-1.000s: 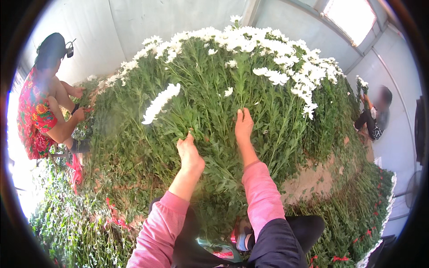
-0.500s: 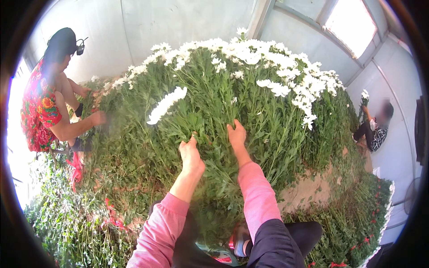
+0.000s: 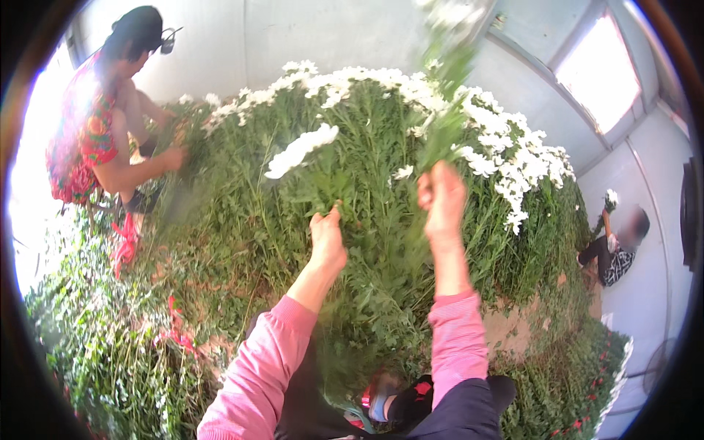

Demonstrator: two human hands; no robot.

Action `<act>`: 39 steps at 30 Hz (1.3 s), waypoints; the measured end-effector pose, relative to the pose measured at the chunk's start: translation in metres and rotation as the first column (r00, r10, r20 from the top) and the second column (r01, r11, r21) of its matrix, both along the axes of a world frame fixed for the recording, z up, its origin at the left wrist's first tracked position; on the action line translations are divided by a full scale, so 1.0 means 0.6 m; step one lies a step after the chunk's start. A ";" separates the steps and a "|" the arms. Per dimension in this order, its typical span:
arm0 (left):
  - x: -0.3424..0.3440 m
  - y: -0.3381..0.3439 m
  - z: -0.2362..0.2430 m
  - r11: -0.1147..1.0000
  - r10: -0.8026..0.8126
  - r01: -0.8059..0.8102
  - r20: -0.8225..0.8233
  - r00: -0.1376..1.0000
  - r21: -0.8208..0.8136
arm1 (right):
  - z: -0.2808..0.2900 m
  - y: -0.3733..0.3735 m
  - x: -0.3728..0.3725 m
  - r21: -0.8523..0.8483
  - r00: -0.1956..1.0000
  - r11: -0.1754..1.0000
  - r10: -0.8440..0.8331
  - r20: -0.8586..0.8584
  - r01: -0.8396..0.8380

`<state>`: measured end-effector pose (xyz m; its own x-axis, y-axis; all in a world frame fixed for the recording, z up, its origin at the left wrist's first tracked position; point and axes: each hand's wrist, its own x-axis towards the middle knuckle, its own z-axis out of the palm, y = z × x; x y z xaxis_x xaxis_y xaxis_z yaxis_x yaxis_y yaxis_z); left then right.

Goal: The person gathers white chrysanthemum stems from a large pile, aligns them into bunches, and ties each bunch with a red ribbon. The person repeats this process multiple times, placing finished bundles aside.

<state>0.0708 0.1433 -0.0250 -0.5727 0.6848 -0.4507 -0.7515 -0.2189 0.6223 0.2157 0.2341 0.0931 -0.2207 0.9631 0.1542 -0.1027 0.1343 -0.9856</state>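
Here the flower stem is blurred and its top is cut off by the upper edge. It rises from the right hand, closed around its base. The left hand pinches green stalks in the heap of white flowers, just beside. Pale walls enclose the heap.

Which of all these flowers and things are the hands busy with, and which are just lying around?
Busy with:
- right hand, lifting a flower stem with white blooms, blurred
- left hand, down in the big heap of cut white flowers

Just lying around:
- red ties among the green stems on the left
- leafy bundles at lower right
- two other people, far left and far right
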 end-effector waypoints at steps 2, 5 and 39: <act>0.004 0.019 -0.037 1.000 -0.010 0.009 -0.019 1.000 -0.026 | 0.154 -0.013 0.002 0.198 0.984 0.972 0.145 -0.101 -0.123; 0.008 0.003 0.009 0.990 -0.119 0.118 0.003 0.993 0.076 | 0.336 -0.084 0.011 0.450 0.961 0.862 0.275 -0.029 -0.233; 0.092 -0.038 0.118 0.929 -0.361 0.225 -0.590 0.722 -0.294 | -0.202 -0.249 0.184 0.423 0.733 0.900 -0.216 0.645 -0.107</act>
